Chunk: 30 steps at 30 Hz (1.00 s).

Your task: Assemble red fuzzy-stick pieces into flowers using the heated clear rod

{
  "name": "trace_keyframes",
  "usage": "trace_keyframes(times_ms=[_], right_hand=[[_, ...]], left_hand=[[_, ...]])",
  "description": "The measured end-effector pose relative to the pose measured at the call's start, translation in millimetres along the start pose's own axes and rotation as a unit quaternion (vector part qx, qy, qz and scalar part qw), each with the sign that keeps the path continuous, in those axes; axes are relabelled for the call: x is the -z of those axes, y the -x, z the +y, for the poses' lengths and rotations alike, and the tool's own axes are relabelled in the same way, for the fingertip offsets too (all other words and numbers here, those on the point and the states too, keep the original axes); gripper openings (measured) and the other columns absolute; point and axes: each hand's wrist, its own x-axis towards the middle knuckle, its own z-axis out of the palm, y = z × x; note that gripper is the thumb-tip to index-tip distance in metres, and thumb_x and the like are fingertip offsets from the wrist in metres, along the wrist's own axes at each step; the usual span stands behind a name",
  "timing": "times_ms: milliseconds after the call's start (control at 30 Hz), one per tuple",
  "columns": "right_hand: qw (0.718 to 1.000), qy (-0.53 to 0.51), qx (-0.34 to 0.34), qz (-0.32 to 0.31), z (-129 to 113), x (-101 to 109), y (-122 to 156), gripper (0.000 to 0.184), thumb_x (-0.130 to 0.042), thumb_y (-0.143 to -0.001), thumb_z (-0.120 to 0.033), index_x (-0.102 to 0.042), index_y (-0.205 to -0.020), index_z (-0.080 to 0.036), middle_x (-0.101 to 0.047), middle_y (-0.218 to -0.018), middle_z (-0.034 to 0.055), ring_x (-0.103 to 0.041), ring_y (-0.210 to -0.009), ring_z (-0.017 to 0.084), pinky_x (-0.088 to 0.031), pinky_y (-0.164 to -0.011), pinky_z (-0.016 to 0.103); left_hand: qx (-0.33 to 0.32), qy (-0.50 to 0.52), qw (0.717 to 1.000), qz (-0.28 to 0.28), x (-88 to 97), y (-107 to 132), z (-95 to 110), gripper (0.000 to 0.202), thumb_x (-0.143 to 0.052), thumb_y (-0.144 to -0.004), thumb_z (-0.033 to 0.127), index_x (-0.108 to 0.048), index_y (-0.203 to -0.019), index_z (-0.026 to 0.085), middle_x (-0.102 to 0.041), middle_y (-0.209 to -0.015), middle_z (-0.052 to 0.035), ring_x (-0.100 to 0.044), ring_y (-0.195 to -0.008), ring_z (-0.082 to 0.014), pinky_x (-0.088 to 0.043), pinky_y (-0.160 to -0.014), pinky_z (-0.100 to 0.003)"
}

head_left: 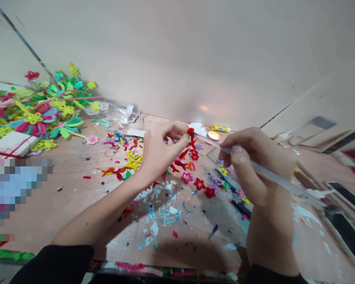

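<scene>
My left hand [162, 148] reaches over the table's middle, with a small red fuzzy piece [191, 131] pinched between thumb and fingertips. In my right hand [258, 169] is a long translucent hot glue stick [281, 182], held like a pen. Its thin front end points left at the red piece; whether they touch, I cannot tell. A lit tealight candle [213, 135] burns just behind, between the hands. Below the fingertips lie red flower shapes [199, 184], a pink star shape [187, 177] and other red pieces. Yellow star shapes [133, 159] rest beside my left wrist.
A heap of coloured pipe-cleaner flowers [35, 112] fills the back left, near a white box [13, 144]. Clear plastic bags [115, 112] and a yellow tube [221, 128] lie along the wall. At right are dark flat objects [350, 236]. Scraps litter the wooden tabletop [77, 205].
</scene>
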Motion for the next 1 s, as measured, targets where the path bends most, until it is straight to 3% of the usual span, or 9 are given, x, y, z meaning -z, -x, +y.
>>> trace_keyframes(times_ms=[267,600,833,1000], right_hand=[[0.993,0.109,0.045,0.028,-8.3,-2.0,2.2,0.016,-0.049,-0.087,-0.013,-0.06,-0.087,-0.024,-0.064,-0.071,0.0,-0.061,-0.061,0.016,-0.045,-0.062,0.032],[0.97,0.211,0.116,0.025,-15.1,-0.3,4.9,0.018,-0.053,-0.083,-0.008,-0.06,-0.09,-0.023,-0.067,-0.073,-0.0002,-0.061,-0.062,0.014,-0.044,-0.061,0.026],[0.964,0.236,0.119,0.032,-14.8,1.0,4.8,0.016,-0.053,-0.083,-0.008,-0.061,-0.088,-0.021,-0.068,-0.072,-0.0003,-0.06,-0.06,0.012,-0.043,-0.059,0.024],[0.963,0.246,0.104,0.044,-14.4,-1.6,5.4,0.017,-0.052,-0.084,-0.009,-0.062,-0.09,-0.022,-0.07,-0.079,0.0025,-0.064,-0.068,0.016,-0.047,-0.063,0.027]], left_hand=[[0.006,-0.013,1.0,-0.006,-1.0,3.5,0.7,0.003,-0.07,-0.077,0.02,-0.07,-0.074,0.019,-0.073,-0.067,0.0008,-0.066,-0.061,-0.0114,-0.048,-0.058,-0.024],[-0.038,-0.056,0.997,-0.025,-2.4,6.4,5.2,0.005,-0.066,-0.079,0.014,-0.069,-0.076,0.018,-0.074,-0.071,0.0001,-0.066,-0.064,-0.0117,-0.053,-0.066,-0.024],[-0.038,-0.061,0.997,-0.023,-1.5,5.5,4.1,0.005,-0.067,-0.078,0.014,-0.069,-0.076,0.018,-0.074,-0.071,0.0008,-0.066,-0.063,-0.0114,-0.053,-0.066,-0.024],[-0.032,-0.06,0.997,-0.031,-0.9,5.5,3.2,0.005,-0.066,-0.079,0.015,-0.069,-0.076,0.019,-0.074,-0.071,0.0007,-0.066,-0.064,-0.0115,-0.053,-0.066,-0.025]])
